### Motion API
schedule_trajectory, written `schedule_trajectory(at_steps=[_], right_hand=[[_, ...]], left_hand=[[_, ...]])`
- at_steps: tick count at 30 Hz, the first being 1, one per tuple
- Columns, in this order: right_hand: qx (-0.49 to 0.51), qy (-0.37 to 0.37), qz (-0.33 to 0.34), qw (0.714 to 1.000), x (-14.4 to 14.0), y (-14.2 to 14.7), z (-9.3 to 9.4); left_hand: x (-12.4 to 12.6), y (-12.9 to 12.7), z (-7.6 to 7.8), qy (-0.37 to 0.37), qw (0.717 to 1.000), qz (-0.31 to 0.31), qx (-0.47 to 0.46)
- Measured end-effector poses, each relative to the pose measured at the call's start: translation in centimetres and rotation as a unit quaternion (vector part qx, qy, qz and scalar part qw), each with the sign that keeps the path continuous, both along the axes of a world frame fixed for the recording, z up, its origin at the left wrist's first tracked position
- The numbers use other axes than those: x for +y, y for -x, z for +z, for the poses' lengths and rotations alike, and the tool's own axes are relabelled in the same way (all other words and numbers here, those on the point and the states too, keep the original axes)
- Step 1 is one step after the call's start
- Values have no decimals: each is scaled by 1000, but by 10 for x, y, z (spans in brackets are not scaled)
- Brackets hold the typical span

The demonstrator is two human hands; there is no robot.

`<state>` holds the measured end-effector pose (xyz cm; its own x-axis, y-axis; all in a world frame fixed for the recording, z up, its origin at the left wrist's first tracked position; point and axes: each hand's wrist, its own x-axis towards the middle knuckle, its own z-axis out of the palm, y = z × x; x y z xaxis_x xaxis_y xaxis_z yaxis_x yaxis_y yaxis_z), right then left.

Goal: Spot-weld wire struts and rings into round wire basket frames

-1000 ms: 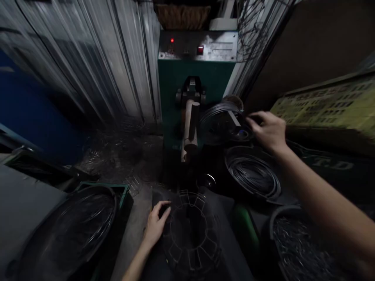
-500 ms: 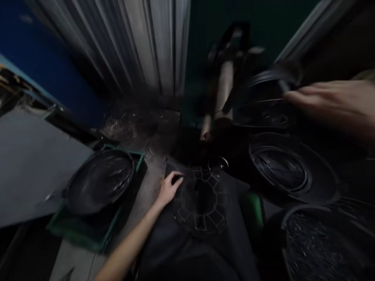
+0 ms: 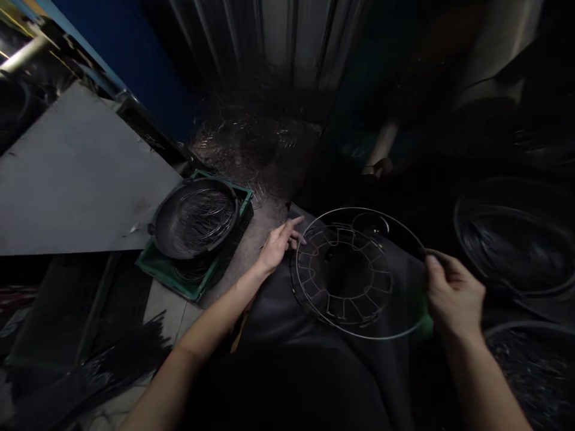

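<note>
A grey board (image 3: 81,185) fills the left, and dark cloth (image 3: 287,308) spreads before the person. Beyond the left arm a green crate (image 3: 191,292) bears a black pan (image 3: 164,224) with loose wire (image 3: 209,215) inside. The ring (image 3: 380,339), one thin metal hoop, is held up over the middle of the cloth, its left part overlapping the smaller wire frame (image 3: 345,297) as seen from above. The ring should be light and springy: stiff enough to keep its round, yet apt to bend or twist if forced, and perhaps slick if oiled. It is hardly fragile. A pinch on the rim serves, best at two opposite sides, since one alone lets the far side dip. The right hand (image 3: 456,293) has such a pinch, thumb against bent fingers, closed on the ring's right edge. The left hand (image 3: 276,246) is slack, fingers parted and grasping nothing, at the ring's left edge; in this dim light I cannot tell whether its fingertips touch the wire.
</note>
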<state>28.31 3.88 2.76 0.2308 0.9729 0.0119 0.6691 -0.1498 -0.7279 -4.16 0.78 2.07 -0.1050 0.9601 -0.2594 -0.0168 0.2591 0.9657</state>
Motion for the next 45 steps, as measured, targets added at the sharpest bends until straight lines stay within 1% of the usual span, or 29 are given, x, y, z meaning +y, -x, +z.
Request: schedule_trajectory(at_steps=[2, 4, 7, 11, 13, 17, 19, 23, 26, 29, 32, 34, 35, 36, 38, 40, 42, 45], right_hand=[[11, 48, 3, 999, -2, 16, -15], [-12, 73, 22, 997, -2, 26, -23], [-50, 60, 53, 996, -1, 30, -28], [-95, 30, 100, 990, -2, 27, -31], [-113, 20, 114, 987, -2, 25, -33], [-143, 16, 142, 979, -1, 23, -33], [-140, 14, 153, 978, 0, 22, -33], [-110, -10, 142, 984, -4, 26, -33], [-115, -17, 142, 983, -6, 26, -32], [-153, 2, 170, 973, -4, 19, -31], [-178, 41, 214, 960, -2, 9, -33], [-145, 69, 218, 963, -3, 5, -38], [-114, 75, 207, 969, -5, 5, -40], [-81, 71, 188, 976, -7, 5, -42], [-31, 41, 147, 988, -14, 6, -46], [-28, 9, 130, 991, -24, 5, -47], [-53, -1, 152, 987, -37, -1, -44], [-101, 19, 218, 971, -61, -14, -38]], left_hand=[[-2, 2, -9, 17, 997, 2, 75], [-2, 2, -20, 10, 984, -8, 176], [-3, 0, -36, -19, 959, -52, 278], [-4, -2, -46, -19, 931, -108, 349], [-6, -3, -49, -29, 925, -109, 364], [-12, -4, -57, -47, 922, -82, 375], [-15, -6, -61, -54, 925, -65, 371], [-18, -9, -66, -61, 931, -35, 358], [-19, -9, -67, -52, 932, -38, 357], [-21, -8, -71, -55, 926, -42, 371], [-22, -7, -79, -83, 920, -26, 381], [-22, -7, -83, -104, 918, -9, 382], [-22, -7, -85, -111, 917, -2, 384], [-22, -7, -85, -115, 915, 2, 387], [-21, -7, -86, -120, 911, 5, 394], [-22, -7, -85, -121, 908, 4, 401], [-22, -7, -85, -119, 907, 7, 404], [-22, -7, -86, -109, 907, 11, 407]])
